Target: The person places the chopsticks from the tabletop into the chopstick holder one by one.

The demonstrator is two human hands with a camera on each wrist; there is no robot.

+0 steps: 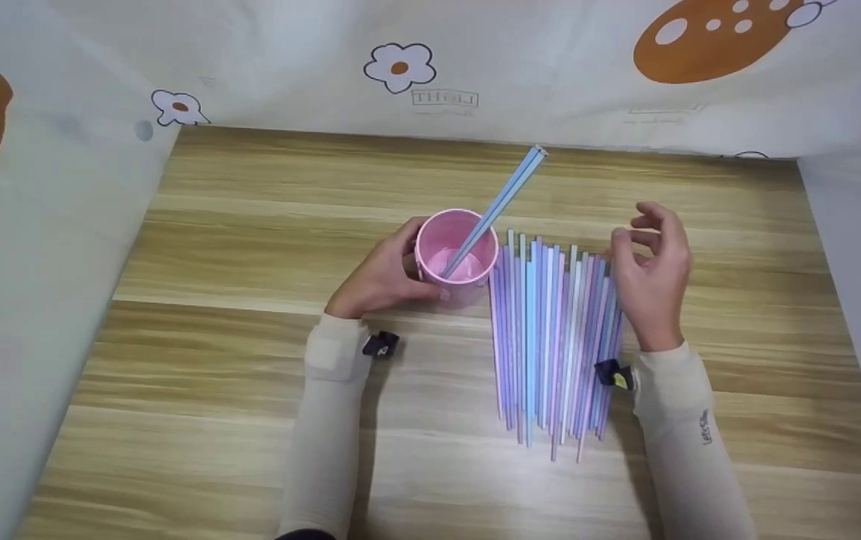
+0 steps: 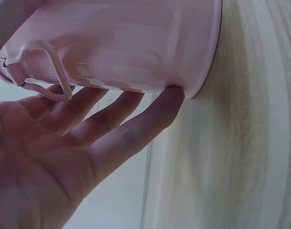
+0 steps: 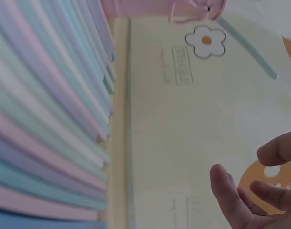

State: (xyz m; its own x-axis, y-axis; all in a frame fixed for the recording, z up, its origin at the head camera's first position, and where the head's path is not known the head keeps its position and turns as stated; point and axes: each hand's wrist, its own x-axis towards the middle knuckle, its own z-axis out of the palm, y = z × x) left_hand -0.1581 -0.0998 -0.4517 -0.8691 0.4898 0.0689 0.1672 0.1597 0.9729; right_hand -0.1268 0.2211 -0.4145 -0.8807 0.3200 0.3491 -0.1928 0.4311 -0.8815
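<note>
My left hand (image 1: pixel 382 281) grips a small pink bucket (image 1: pixel 457 296), thumb on the near side and fingers round its far side. A wire-like pink handle loop (image 2: pixel 52 64) shows on the bucket wall in the left wrist view. Two or so pale blue straws (image 1: pixel 502 199) lean in the bucket, their tops sticking out to the upper right. To its right a row of pastel straws (image 1: pixel 550 337) lies side by side on the table. My right hand (image 1: pixel 655 274) hovers by the row's upper right end, fingers loosely bent and holding nothing.
The wood-grain table (image 1: pixel 235 360) runs under everything. A pale cloth (image 1: pixel 288 67) printed with flowers and orange shapes hangs along its back, and light sheets (image 1: pixel 18 300) stand at both sides.
</note>
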